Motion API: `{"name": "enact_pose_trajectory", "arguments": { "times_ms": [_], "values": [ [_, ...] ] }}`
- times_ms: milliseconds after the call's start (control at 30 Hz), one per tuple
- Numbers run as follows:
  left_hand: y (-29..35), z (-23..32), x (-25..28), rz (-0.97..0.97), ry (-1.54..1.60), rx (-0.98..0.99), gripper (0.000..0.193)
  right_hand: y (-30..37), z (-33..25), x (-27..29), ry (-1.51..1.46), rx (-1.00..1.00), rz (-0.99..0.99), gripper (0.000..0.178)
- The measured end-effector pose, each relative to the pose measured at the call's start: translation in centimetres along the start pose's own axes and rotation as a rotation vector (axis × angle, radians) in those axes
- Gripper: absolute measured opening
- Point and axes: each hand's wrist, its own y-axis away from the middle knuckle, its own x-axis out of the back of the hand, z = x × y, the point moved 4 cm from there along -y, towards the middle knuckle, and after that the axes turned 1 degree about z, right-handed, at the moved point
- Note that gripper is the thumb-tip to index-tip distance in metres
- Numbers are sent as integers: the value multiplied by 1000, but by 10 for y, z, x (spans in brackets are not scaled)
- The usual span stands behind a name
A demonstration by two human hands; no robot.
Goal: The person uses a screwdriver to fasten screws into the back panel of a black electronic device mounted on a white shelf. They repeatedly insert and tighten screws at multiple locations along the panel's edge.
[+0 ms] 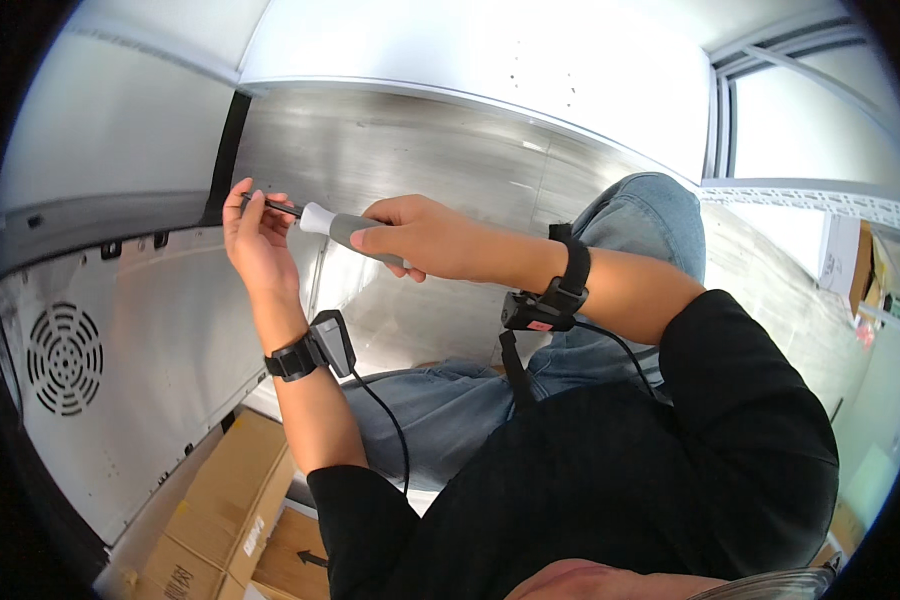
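Observation:
A screwdriver [338, 226] with a thick grey and white handle and a dark, thin shaft lies across between my two hands. My right hand [422, 238] is closed around the grey end of the handle. At the other end, my left hand [262, 255] pinches near the tip of the shaft between thumb and fingers. Those fingers hide the very tip, so I cannot tell whether anything small sits there. Both hands are raised above the floor, close to a metal panel on the left.
The silvery panel [160, 340] at left has a round slotted vent [65, 358]. Cardboard boxes [215, 490] stand below it. A white panel [470, 50] spans the far side. At right is a metal frame [805, 192]. Cabled devices are strapped to both wrists. Grey floor [390, 150] lies beyond my knees.

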Motion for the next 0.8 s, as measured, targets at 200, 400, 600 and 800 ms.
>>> {"name": "enact_pose_trajectory", "arguments": {
  "times_ms": [200,400,600,800],
  "values": [
    [-9,-50,-100,-227,-53,137,27,39,12,75,-65,15,316,33],
    [-12,-127,-249,-384,-66,240,34,88,31,212,187,44,683,40],
    [-26,-227,-356,-537,-651,3,31,141,30,316,756,-98,1015,39],
    [-42,-279,-394,-514,-1016,-107,28,145,48,363,703,-287,973,36]
  ]
}}
